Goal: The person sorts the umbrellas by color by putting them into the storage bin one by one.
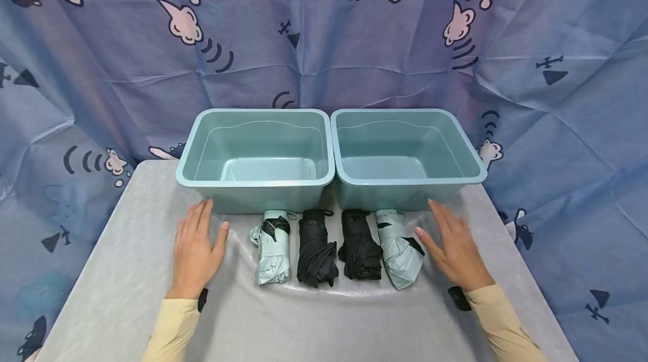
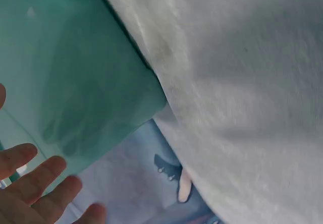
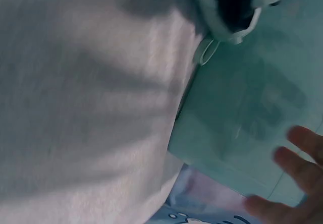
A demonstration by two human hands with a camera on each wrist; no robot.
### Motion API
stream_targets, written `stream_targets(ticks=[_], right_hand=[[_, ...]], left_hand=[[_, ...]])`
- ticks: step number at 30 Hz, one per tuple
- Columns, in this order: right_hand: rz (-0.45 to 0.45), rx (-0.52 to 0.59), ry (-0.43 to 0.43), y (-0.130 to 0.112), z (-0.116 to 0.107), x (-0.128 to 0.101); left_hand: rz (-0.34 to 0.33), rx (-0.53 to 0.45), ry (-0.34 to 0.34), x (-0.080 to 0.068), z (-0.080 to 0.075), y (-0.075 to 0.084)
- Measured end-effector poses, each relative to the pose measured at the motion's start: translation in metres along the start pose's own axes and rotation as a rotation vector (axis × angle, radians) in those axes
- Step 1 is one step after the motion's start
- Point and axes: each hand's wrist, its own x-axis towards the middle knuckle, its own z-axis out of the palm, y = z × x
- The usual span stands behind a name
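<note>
Four folded umbrellas lie in a row on the table: a pale mint umbrella (image 1: 275, 255) at the left, a black umbrella (image 1: 315, 249) and another black umbrella (image 1: 360, 247) in the middle, and a second mint umbrella (image 1: 397, 249) at the right. My left hand (image 1: 196, 252) is to the left of the row, fingers straight and holding nothing. Beyond the row's right end my right hand (image 1: 455, 249) has its fingers spread, close to the right mint umbrella and apart from it. In both wrist views, fingers (image 2: 50, 186) (image 3: 298, 171) show in front of a bin's green wall.
Behind the umbrellas stand two green plastic bins side by side, the left bin (image 1: 253, 184) and the right bin (image 1: 410, 181), with nothing visible inside. A pale cloth covers the table (image 1: 324, 328). A blue patterned curtain (image 1: 324, 30) hangs behind and around it.
</note>
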Motion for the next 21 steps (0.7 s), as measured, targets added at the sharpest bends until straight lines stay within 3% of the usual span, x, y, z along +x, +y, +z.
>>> stream_targets(ticks=[6,12,17,21], right_hand=[[0.159,0.149,-0.112,-0.004,-0.003,-0.004],[0.168,0.219,-0.153,-0.005,-0.003,-0.006],[0.208,0.300,-0.229,-0.007,-0.003,-0.005],[0.224,0.360,-0.282,-0.009,-0.002,-0.004]], left_hand=[[-0.245,-0.220,0.009,0.008,-0.011,-0.008],[-0.410,-0.354,0.138,0.029,-0.030,-0.020],[-0.448,-0.495,0.143,0.063,-0.045,-0.030],[-0.416,-0.642,0.052,0.092,-0.051,-0.034]])
